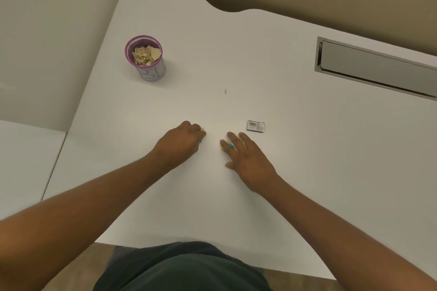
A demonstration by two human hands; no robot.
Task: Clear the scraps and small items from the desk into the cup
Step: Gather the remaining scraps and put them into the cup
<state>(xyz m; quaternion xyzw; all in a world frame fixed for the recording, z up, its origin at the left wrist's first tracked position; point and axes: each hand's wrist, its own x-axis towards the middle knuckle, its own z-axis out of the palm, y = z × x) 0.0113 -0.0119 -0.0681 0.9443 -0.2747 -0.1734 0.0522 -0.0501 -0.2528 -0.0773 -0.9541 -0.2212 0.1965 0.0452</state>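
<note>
A purple-rimmed cup [146, 59] stands at the back left of the white desk [283, 172], filled with tan paper scraps. My left hand [182, 143] rests on the desk with fingers curled; something small and teal with a pale bit shows at its fingertips. My right hand [246, 156] lies flat, fingers apart, over small yellow and blue items [230, 146] that peek out between the fingers. A small grey box with a barcode [255, 126] lies just right of my right fingertips. A tiny tan scrap [225, 91] lies farther back at the middle.
A grey cable tray flap [376, 68] is set into the desk at the back right. A white partition wall [47, 42] stands along the left side. The desk's back edge curves near the beige wall. My dark clothing shows at the near edge.
</note>
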